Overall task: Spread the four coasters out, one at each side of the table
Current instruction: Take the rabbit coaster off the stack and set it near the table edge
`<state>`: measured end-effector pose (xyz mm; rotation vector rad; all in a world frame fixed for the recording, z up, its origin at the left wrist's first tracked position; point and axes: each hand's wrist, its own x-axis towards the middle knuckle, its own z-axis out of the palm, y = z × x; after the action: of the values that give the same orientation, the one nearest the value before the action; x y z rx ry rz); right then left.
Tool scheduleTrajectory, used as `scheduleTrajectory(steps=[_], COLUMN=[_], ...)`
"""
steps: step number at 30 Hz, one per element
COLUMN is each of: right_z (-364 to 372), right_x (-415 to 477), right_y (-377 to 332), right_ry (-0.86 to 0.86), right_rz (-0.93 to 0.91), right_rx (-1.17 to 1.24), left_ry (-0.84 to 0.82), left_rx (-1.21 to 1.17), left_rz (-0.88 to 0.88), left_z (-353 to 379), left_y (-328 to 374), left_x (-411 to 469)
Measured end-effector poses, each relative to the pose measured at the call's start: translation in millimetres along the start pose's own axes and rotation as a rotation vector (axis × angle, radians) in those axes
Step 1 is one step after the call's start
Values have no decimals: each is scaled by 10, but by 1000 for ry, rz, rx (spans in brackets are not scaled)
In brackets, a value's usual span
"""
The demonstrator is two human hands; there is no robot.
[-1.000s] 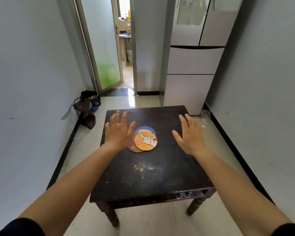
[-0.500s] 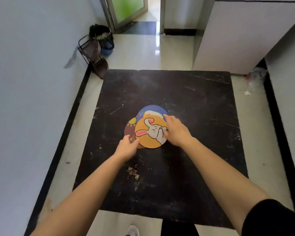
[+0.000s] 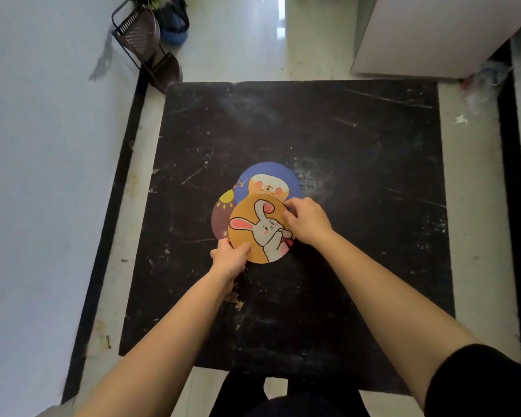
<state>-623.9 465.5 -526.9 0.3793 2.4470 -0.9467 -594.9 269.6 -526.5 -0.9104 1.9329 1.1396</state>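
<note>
Round coasters lie overlapped in a pile at the middle of the black square table (image 3: 358,152). On top is an orange coaster with a white rabbit (image 3: 253,227). A blue coaster with a cartoon animal (image 3: 268,179) pokes out behind it, and a brown coaster with a sun (image 3: 221,213) shows on the left. A fourth is not visible. My left hand (image 3: 230,258) pinches the orange coaster's near-left edge. My right hand (image 3: 309,221) holds its right edge with the fingertips.
A dark wire rack (image 3: 142,40) and a blue bundle (image 3: 173,22) stand on the floor beyond the table's far-left corner. A white fridge (image 3: 433,31) stands at the far right. Walls run close along both sides. My legs show below the near edge.
The view has tilted down over the table. Both hands went from hovering open beside the pile to gripping the orange rabbit coaster at its edges.
</note>
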Motion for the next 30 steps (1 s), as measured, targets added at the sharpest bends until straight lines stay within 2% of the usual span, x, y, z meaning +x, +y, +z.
scheduleTrajectory(steps=[4,10,16,24,30], right_z=[46,96,328,852,1175], right_x=[-416,-1140,-1859,-2352,-2372], right_y=[-34,-199,-166,291,620], right_ry=[136,257,344,328,153], right_rz=[-14,125,205,420,465], right_rx=[126,430,529,531,407], left_ry=[-55,-135,-147,-177,-127], left_rx=[47,-18,-19,125,242], left_rz=[53,246,433,381,236], left_z=[-95,-374,-587,-357,-92], left_y=[-80,-261,-587,-1141,-1566], left_x=[-126,-550,-865,-894,-714])
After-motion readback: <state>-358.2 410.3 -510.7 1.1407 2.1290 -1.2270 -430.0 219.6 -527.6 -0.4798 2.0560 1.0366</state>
